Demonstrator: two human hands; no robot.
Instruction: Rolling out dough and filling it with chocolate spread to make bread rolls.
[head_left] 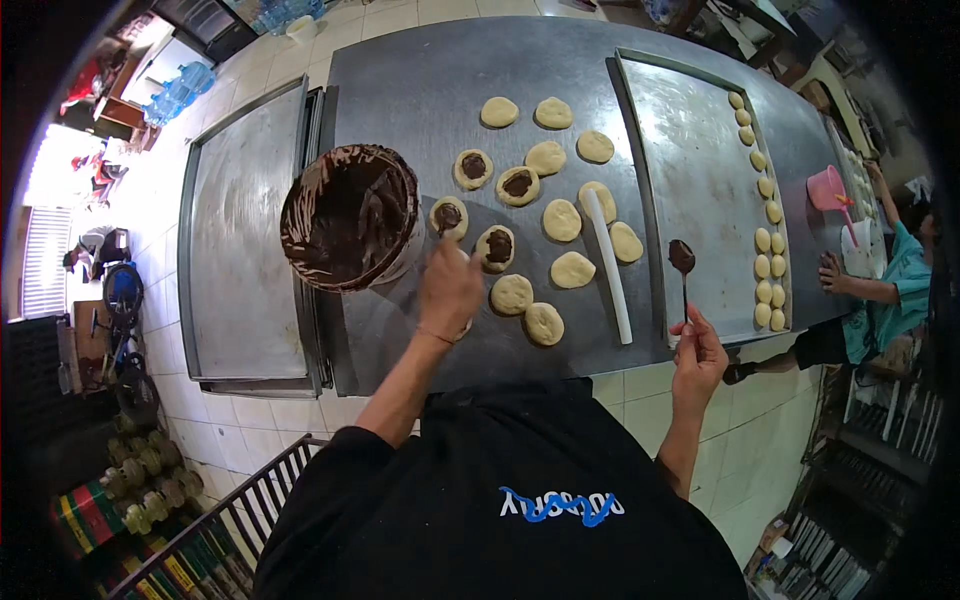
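Observation:
My left hand reaches over the dough rounds, fingers stretched forward and thumb apart. Its fingertips come to the near edge of a dough round topped with dark brown paste; whether they press on it is unclear. Part of another round shows beneath this hand. In my right hand, closed on the handle, a spoon stands bowl up with brown paste in it. Three more rounds nearby carry paste, such as one right of my left hand. Several plain rounds lie further right.
A paste-smeared bucket stands left of the rounds. Beyond it rests a metal tray. A white rod leans across one round. On the right, a large tray holds small dough balls; a co-worker stands past a pink jug.

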